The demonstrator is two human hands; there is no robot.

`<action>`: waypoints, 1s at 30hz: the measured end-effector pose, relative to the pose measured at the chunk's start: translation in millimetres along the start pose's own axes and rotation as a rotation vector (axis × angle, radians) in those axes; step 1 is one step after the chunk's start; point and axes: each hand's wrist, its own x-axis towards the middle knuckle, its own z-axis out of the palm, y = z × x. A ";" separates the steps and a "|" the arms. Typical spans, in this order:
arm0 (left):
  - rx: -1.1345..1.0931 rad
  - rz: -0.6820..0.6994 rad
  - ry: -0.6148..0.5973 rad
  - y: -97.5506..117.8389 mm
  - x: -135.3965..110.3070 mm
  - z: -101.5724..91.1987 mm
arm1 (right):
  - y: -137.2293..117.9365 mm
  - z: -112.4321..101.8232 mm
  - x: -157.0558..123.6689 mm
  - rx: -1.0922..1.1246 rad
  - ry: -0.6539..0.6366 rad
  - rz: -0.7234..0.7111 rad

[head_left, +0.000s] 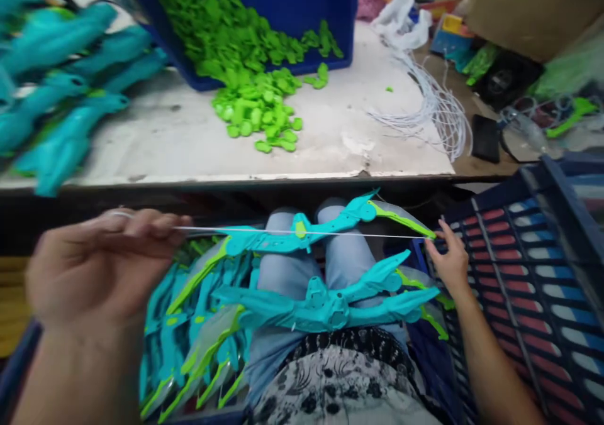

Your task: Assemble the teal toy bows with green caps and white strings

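Note:
A turquoise toy bow (pixel 283 241) with lime-green limbs lies across my knees. A white string (pixel 321 232) runs taut over it from its right tip. At the left, my left hand (pixel 108 255) is closed on the string's other end, partly blurred. My right hand (pixel 450 255) pinches the green tip of the bow's right limb, where the string meets it. Nearer my body, more turquoise bows (pixel 292 309) rest on my lap, untouched.
A blue bin (pixel 283 66) of green plastic pieces spills onto the white table (pixel 321 154). Turquoise bow parts (pixel 75 123) are piled at left, loose white strings (pixel 443 110) at right. A dark slatted crate (pixel 519 261) stands right; several finished-looking bows (pixel 189 324) fill the lower left.

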 end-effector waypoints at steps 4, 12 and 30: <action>-0.056 -0.112 0.108 -19.5 -24.1 -2.9 | -58.7 1.7 38.3 -0.009 0.091 -0.260; -0.166 -0.198 0.039 -26.6 -35.6 12.5 | -259.0 116.1 35.3 -0.017 -0.704 -1.020; 0.083 0.064 0.591 -54.3 25.4 -96.7 | -245.3 156.3 124.8 0.503 -1.526 -0.557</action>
